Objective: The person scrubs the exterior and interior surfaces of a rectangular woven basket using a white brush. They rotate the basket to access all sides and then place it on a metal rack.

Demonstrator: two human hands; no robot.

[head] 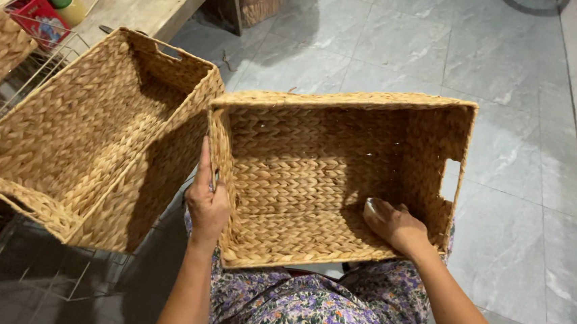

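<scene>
You steadied the light, stiff woven basket [314,177] with 2 hands: left hand [206,203] flat outside its wall, right hand [396,225] curled inside, pressing its floor.

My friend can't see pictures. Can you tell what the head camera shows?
A person's left hand steadies the outside of a woven basket on their lap while the right hand presses inside it. A second woven basket sits beside it.
</scene>
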